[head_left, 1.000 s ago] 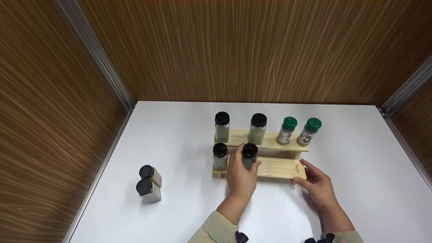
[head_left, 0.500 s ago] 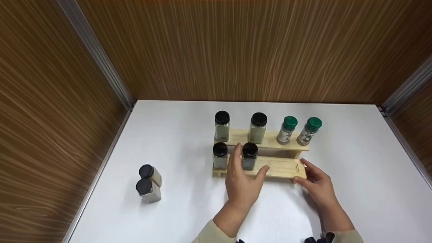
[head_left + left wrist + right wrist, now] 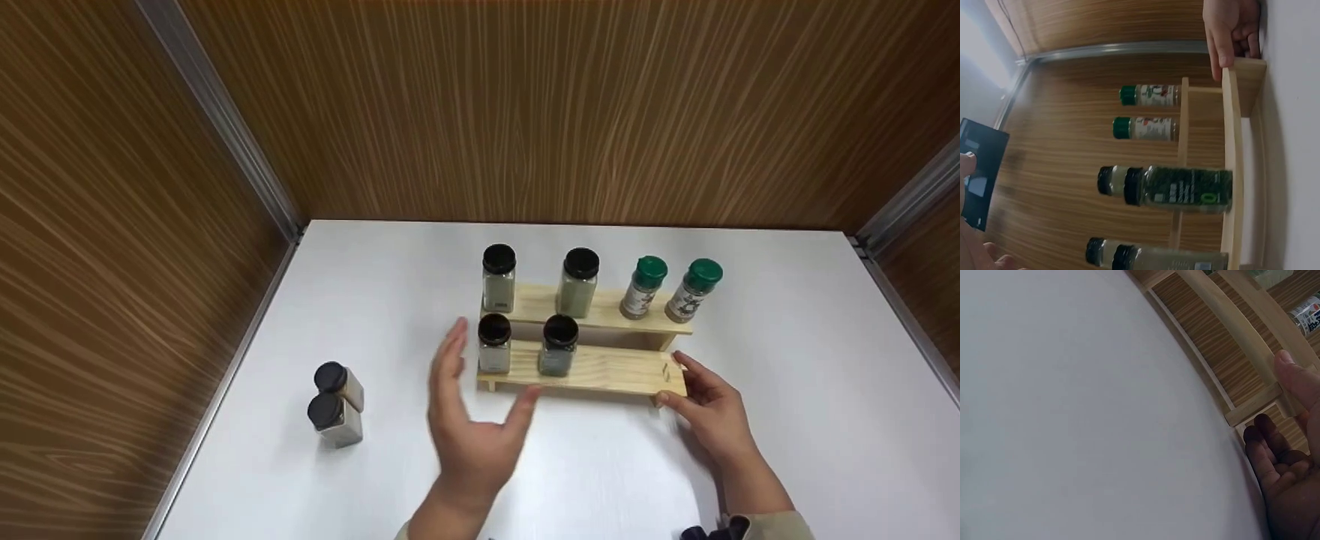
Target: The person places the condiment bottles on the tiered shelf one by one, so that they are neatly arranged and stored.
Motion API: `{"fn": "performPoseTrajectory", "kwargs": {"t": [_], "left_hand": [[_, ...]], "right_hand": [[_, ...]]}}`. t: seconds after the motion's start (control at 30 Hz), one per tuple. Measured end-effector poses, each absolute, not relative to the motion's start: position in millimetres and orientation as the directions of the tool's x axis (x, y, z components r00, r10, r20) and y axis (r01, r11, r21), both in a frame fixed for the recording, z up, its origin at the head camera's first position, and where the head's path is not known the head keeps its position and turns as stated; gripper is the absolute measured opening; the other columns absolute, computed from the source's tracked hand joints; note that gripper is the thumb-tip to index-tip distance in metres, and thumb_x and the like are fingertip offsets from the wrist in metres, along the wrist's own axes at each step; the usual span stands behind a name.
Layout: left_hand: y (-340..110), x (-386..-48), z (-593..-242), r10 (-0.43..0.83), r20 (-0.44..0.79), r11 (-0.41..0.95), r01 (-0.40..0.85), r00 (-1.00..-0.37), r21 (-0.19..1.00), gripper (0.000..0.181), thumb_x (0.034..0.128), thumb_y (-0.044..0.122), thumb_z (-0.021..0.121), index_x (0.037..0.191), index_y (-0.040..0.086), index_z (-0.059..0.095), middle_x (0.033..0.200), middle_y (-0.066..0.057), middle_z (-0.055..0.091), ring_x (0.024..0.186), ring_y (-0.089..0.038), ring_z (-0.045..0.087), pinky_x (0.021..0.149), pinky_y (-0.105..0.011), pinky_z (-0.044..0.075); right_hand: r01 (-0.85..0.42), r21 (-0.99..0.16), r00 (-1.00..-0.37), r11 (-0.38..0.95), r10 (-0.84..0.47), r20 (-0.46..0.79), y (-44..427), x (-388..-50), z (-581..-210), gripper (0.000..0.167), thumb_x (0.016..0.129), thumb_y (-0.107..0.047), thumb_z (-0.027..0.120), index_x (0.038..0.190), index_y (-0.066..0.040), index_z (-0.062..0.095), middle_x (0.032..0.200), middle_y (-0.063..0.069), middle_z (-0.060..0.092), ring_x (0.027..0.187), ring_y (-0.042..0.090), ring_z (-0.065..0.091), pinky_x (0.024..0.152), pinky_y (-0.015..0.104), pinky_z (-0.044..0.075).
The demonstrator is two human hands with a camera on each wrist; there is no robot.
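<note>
A two-tier wooden spice rack (image 3: 615,369) stands on the white table. My right hand (image 3: 712,412) grips the right end of its lower shelf, thumb at the front edge. My left hand (image 3: 476,442) is in the air in front of the rack's left part, fingers spread, holding nothing. On the lower shelf stand a black-capped spice jar with pale contents (image 3: 494,345) and a black-capped jar of dark green herbs (image 3: 1185,188). The upper shelf bears two black-capped jars, one at the left end (image 3: 499,279) and one near the middle (image 3: 577,283), plus two green-capped shakers (image 3: 643,289).
Two more black-capped jars, a rear one (image 3: 339,384) and a front one (image 3: 335,420), stand close together on the table (image 3: 390,300) at the left. Wood-grain panels (image 3: 525,112) enclose the back and sides.
My left hand has let go of the dark herb jar, which stands on the lower shelf, and moved left and toward me. My right hand keeps its grip on the rack.
</note>
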State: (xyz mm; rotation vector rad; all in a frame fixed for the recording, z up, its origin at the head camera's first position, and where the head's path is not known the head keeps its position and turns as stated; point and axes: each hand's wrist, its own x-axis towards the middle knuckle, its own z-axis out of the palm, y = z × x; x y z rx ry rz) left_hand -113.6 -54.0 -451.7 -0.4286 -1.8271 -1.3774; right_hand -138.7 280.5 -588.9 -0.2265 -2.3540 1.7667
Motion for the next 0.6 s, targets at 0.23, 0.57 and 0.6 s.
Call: {"fn": "performPoseTrajectory", "kwargs": {"t": [0.23,0.57,0.6], "left_hand": [[-98,-108,-446,-0.308,0.78,0.489,0.612,-0.545,0.621,0.092,0.0904,0.05,0.083,0.144,-0.016,0.046,0.153,-0.029,0.048,0.148,-0.031,0.044,0.124,-0.047,0.034],[-149,-104,-469,-0.458,0.685,0.58,0.394,-0.567,0.713,0.116,0.0665,0.013,0.101,0.158,-0.007,0.032,0.17,-0.027,0.02,0.155,-0.04,0.026,0.126,-0.052,0.026],[-153,-103,-474,-0.472,0.673,0.585,0.368,-0.57,0.723,0.118,0.0655,0.011,0.101,0.159,-0.006,0.031,0.17,-0.027,0.019,0.156,-0.039,0.023,0.126,-0.052,0.025]], "right_hand": [[0.024,-0.96,-0.97,0.28,0.239,0.045,281,-139,-588,0.074,0.086,0.002,0.086,0.153,0.001,0.053,0.129,0.019,0.067,0.105,0.001,0.064,0.091,0.012,0.052],[0.045,-0.956,-0.969,0.29,0.247,0.029,281,-140,-589,0.075,0.087,0.002,0.086,0.154,0.001,0.052,0.13,0.023,0.065,0.103,0.001,0.063,0.089,0.011,0.052],[0.05,-0.955,-0.97,0.292,0.244,0.024,280,-140,-589,0.075,0.087,0.001,0.086,0.154,0.0,0.052,0.131,0.023,0.065,0.104,0.001,0.063,0.09,0.011,0.052]]}}
